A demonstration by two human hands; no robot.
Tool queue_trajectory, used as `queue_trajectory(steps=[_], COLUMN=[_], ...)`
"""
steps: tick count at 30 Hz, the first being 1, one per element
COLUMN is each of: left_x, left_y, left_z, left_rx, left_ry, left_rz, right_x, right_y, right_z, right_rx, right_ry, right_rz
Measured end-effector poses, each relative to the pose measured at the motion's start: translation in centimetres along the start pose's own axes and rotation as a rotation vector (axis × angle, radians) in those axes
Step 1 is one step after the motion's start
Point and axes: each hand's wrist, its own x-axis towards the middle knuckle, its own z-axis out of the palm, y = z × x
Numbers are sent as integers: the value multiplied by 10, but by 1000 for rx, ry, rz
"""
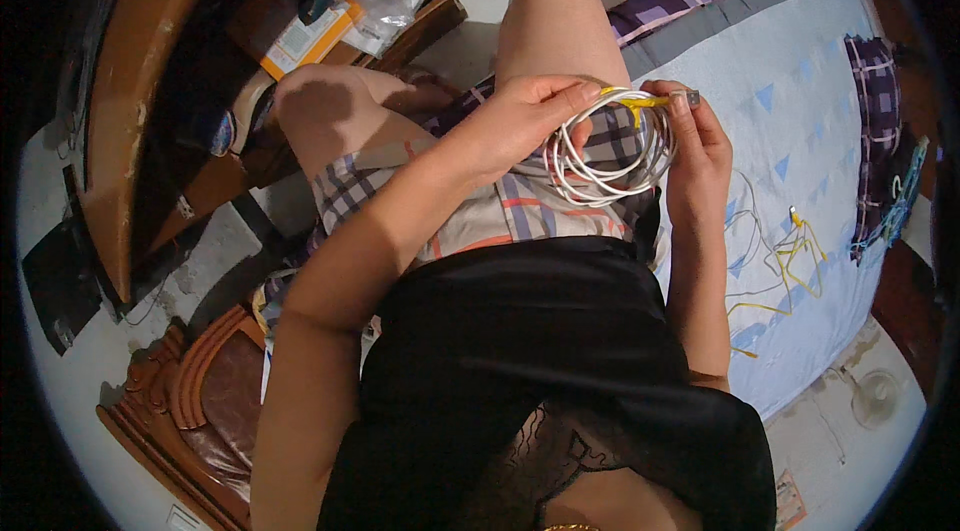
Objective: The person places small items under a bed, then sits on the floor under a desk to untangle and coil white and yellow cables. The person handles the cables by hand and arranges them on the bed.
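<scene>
A white cable (581, 195) is wound into a loose coil above my lap. My left hand (510, 129) grips the coil at its upper left, with the thumb on top. Between the thumb and fingers of my right hand (697, 144) is the cable's yellow end section (646, 103). A flat metal plug (694, 97) sticks out past the right fingertips. The yellow section crosses the top of the loops. On the bed to my right, apart from my hands, a second white and yellow cable (784, 268) lies loosely spread.
The bed (802, 141) has a light blue sheet with a dark plaid edge. At upper left, an open wooden drawer or shelf (431, 24) holds an orange and white box (311, 39) and clear plastic bags (386, 2). A carved wooden headboard or chair back (214, 381) stands at lower left.
</scene>
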Motion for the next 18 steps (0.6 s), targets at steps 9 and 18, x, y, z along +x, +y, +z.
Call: queue_trajectory(steps=[9,18], left_x=[-10,-4], left_y=[2,0], left_z=[19,29], left_rx=[266,186], left_ry=[34,276], left_rz=[185,114], right_x=[8,5], right_y=[3,28], right_z=[-14,15], right_rx=[351,-141], right_ry=[-76,198], right_rz=[288,-151])
